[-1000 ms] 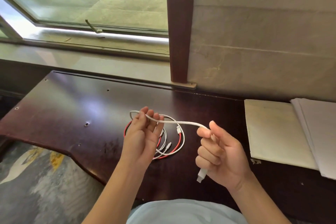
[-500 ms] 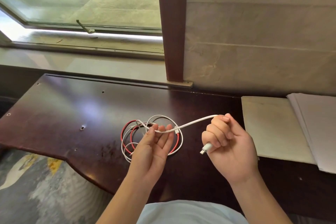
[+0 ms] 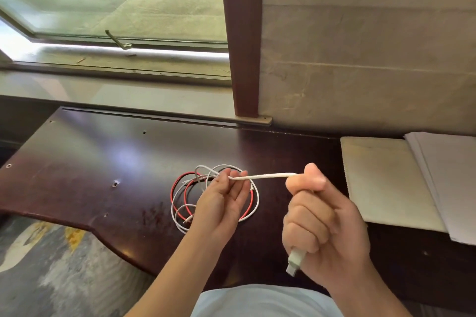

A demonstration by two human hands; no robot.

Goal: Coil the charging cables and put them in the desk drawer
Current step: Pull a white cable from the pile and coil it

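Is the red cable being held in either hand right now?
No, the red cable lies on the desk; both hands hold the white cable.

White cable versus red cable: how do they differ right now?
The white cable is lifted and stretched between the left hand and right hand; the red cable lies untouched on the desk. The white cable's plug sticks out below the right hand; the red cable's ends are unclear. Both have loops tangled together on the desk.
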